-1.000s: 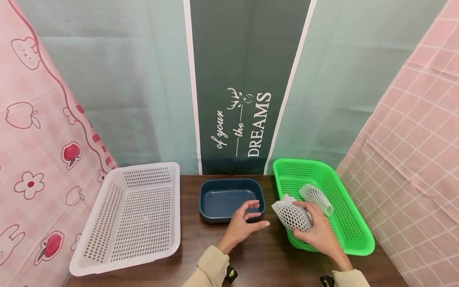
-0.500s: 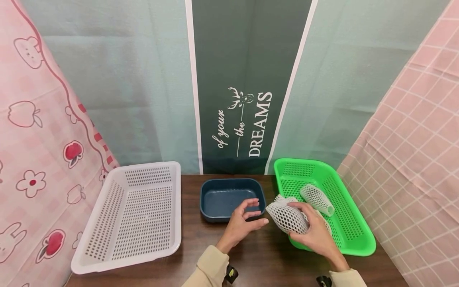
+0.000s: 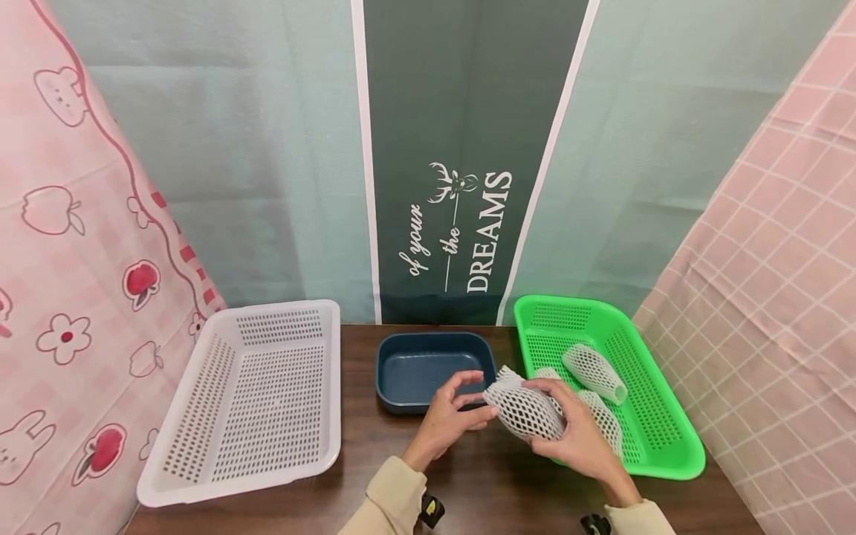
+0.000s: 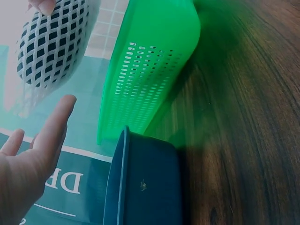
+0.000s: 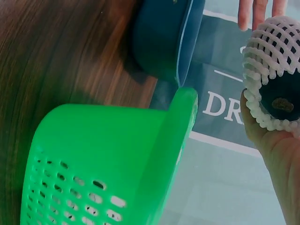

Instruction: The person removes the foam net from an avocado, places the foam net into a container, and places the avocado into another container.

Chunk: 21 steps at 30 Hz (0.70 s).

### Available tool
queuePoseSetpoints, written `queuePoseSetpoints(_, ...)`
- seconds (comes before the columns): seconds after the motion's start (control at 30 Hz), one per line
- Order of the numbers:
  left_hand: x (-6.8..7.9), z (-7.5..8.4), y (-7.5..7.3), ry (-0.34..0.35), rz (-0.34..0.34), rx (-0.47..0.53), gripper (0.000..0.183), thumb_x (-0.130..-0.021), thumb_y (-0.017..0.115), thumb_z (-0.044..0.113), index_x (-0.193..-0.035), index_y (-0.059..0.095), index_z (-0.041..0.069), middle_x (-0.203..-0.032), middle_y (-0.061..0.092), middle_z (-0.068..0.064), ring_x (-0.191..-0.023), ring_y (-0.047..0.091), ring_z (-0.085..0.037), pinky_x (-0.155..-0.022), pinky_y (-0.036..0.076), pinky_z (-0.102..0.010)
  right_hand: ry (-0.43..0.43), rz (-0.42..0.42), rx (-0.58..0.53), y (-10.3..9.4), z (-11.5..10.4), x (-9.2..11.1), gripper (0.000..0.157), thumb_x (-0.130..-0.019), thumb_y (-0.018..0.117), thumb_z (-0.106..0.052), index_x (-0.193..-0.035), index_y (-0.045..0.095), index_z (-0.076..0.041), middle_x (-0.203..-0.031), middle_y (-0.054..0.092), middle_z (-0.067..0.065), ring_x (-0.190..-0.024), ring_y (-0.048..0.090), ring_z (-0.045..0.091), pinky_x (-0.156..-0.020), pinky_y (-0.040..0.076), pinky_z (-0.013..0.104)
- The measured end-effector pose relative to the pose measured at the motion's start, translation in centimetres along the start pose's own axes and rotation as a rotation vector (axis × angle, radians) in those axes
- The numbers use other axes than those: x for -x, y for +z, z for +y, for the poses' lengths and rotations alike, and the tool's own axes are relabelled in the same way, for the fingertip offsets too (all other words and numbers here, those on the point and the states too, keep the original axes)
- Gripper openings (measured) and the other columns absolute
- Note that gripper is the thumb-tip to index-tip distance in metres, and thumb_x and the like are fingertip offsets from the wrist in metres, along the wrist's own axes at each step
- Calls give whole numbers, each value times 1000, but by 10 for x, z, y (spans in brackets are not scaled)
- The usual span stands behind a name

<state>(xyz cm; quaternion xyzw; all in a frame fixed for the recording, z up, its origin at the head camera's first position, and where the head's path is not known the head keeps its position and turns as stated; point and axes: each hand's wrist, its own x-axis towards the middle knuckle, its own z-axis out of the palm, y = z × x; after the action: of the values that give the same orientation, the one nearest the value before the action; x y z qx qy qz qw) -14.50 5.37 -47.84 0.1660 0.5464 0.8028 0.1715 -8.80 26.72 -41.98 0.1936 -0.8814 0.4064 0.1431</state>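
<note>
Left hand: raised, fingers apart and loosely bent, aimed toward the right hand; thumb extended on the side nearer the body. Right hand: in a holding grip, fingers curved on the far side, thumb opposed on the near side. Hands near each other, not touching. Both forearms enter from below, angled inward; beige sleeves end at the wrists.
</note>
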Motion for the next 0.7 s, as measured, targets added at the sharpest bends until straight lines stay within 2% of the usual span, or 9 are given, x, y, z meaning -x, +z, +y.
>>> queuePoseSetpoints(0.23,2,3,-1,-26,-28,-8,56,-84,76,6,-134,51,9,-132,46,-9,-109,59,-28,-74,56,-43,-51,-62,-53,3,-3,-2,74,-56,81,7,-125,56,-4,-119,58,9,-95,55,20,-74,49,28)
queuePoseSetpoints(0.47,2,4,-3,-66,-103,16,57,-86,73,5,-137,49,9,-132,44,-10,-101,61,-28,-77,54,-48,-65,-104,-111,7,-1,-1,74,-56,79,8,-126,55,-3,-121,57,11,-97,54,20,-73,50,29)
queuePoseSetpoints(0.7,4,3,-4,-76,-106,11,60,-85,74,4,-138,47,13,-126,43,-11,-93,63,-28,-73,55,-48,-71,-145,-220,11,-3,-1,73,-59,76,12,-127,53,-1,-120,55,15,-96,53,21,-69,53,32)
